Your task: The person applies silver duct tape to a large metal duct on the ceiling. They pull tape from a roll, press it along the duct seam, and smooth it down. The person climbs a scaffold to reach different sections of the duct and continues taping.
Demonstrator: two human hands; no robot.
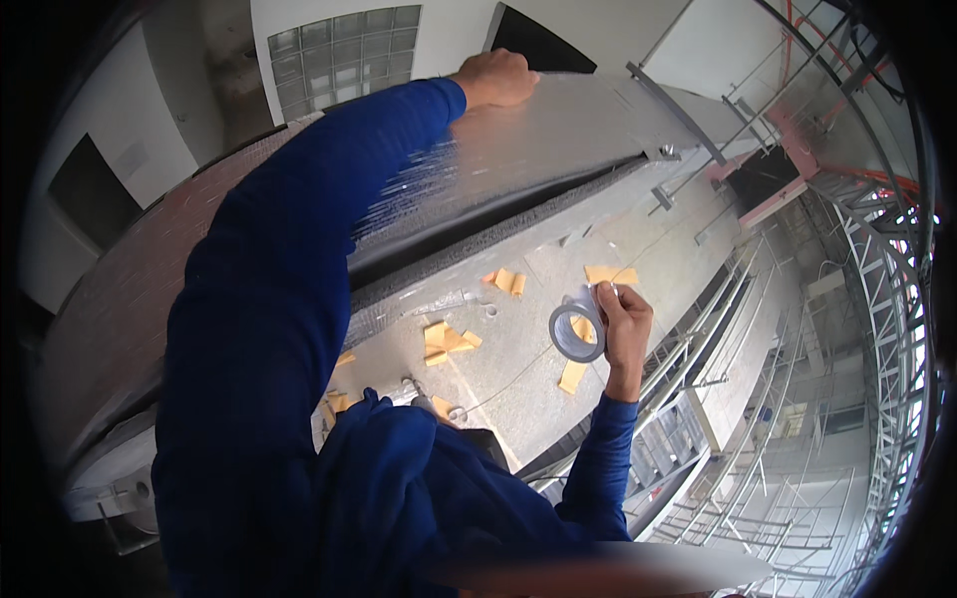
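Note:
A large silver foil-faced duct (pixel 588 120) stretches across the upper part of the view. My left hand (pixel 498 80) rests at its far upper edge, the arm reaching over the foil. Its fingers are curled closed, and whatever may be in them is hidden. My right hand (pixel 625 324), lower and to the right, grips a roll of grey tape (pixel 560 351) by its side. The roll hangs apart from the duct with its open core showing. Along the duct's near side runs a long dark gap edged with grey foam insulation (pixel 449 244).
Several crumpled yellow-orange strips (pixel 447 342) lie on the grey floor (pixel 528 399) far below. Metal railings (pixel 688 344) and scaffolding (pixel 797 478) stand at the right. A metal bar (pixel 678 115) crosses the duct's far end. A glass-block window (pixel 344 58) is behind.

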